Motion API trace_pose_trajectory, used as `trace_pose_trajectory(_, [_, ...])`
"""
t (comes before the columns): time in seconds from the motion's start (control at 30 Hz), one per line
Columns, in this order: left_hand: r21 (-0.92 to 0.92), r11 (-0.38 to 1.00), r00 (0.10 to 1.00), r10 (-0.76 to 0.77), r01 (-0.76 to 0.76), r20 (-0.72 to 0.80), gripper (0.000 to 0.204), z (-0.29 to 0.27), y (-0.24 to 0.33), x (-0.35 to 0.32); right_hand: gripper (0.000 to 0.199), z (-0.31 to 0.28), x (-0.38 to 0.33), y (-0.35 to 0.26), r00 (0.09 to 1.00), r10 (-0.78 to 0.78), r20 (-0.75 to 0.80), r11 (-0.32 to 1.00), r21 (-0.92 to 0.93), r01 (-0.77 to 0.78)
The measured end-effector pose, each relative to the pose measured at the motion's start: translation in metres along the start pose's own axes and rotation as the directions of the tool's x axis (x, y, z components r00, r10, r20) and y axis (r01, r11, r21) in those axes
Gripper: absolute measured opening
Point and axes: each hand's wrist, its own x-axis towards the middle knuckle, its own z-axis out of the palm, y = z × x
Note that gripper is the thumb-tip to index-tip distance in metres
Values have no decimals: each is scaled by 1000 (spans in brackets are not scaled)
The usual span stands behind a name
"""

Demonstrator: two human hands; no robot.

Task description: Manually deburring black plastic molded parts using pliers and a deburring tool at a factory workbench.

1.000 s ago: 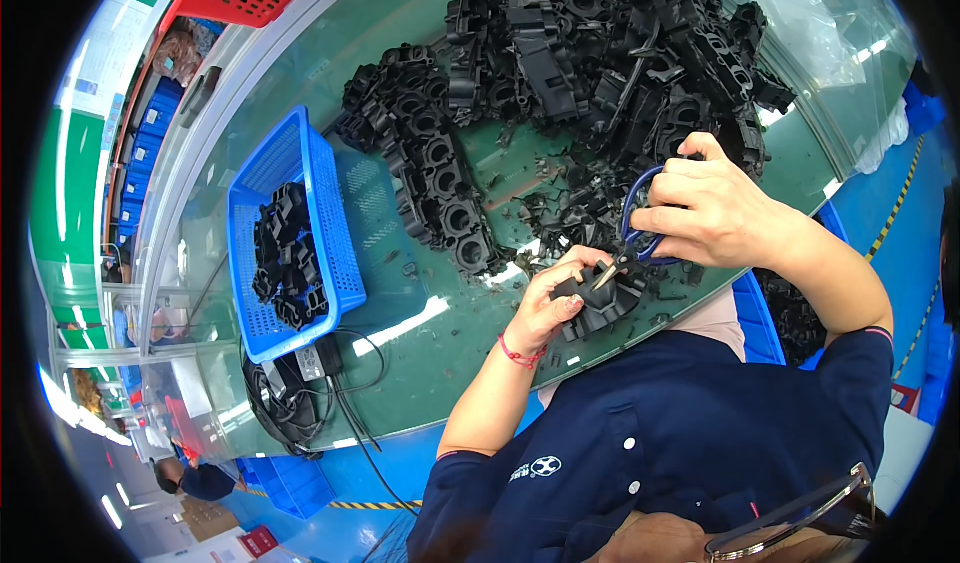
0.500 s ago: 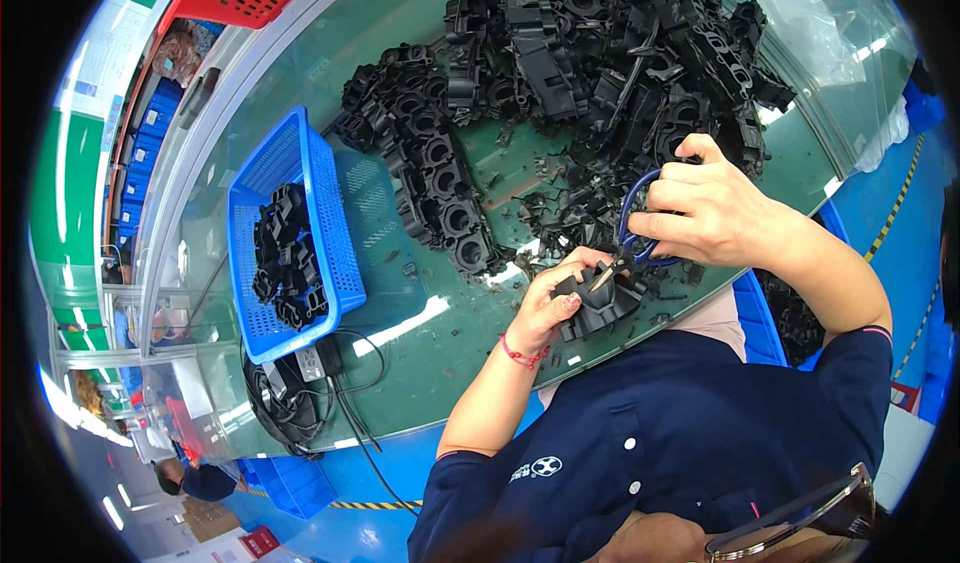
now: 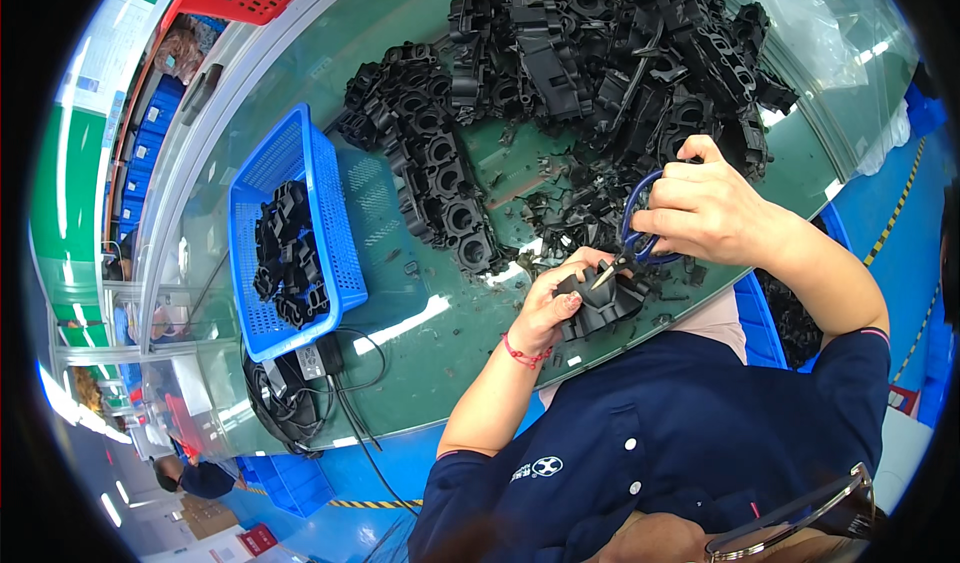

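My left hand [image 3: 553,303] is closed around a black moulded plastic part [image 3: 606,308], held just above the near edge of the green table. My right hand [image 3: 705,208] is closed on the blue looped handles of a pair of scissors [image 3: 636,218]. Their short metal tips lie against the upper side of the part, near my left fingers. How far apart the blades stand is hard to make out. Black plastic scraps [image 3: 565,218] lie on the table just beyond both hands.
A large heap of black moulded parts [image 3: 550,58] covers the far table, with a row of ported pieces [image 3: 440,178] on its left. At left, a blue basket [image 3: 342,233] holds several black parts. Cables [image 3: 350,413] hang over the near edge. A blue bin [image 3: 757,323] stands below my right arm.
Both hands stay nearly in place. The blue handles and the scissor tips have shifted very slightly against the black part.
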Motion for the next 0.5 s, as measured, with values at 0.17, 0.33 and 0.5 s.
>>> trace_pose_trajectory(0.17, [-16,999,999,42,-41,12,44,-4,-2,-1,31,2,-7,4,982,184,-51,955,245,-166])
trace_pose_trajectory(0.33, [-10,1000,1000,14,-14,-21,42,2,5,0,35,-7,-5,3,990,144,3,978,151,-143])
trace_pose_trajectory(0.5, [66,997,999,35,-35,-7,43,-3,3,0,34,-11,-1,3,999,33,27,999,27,-34])
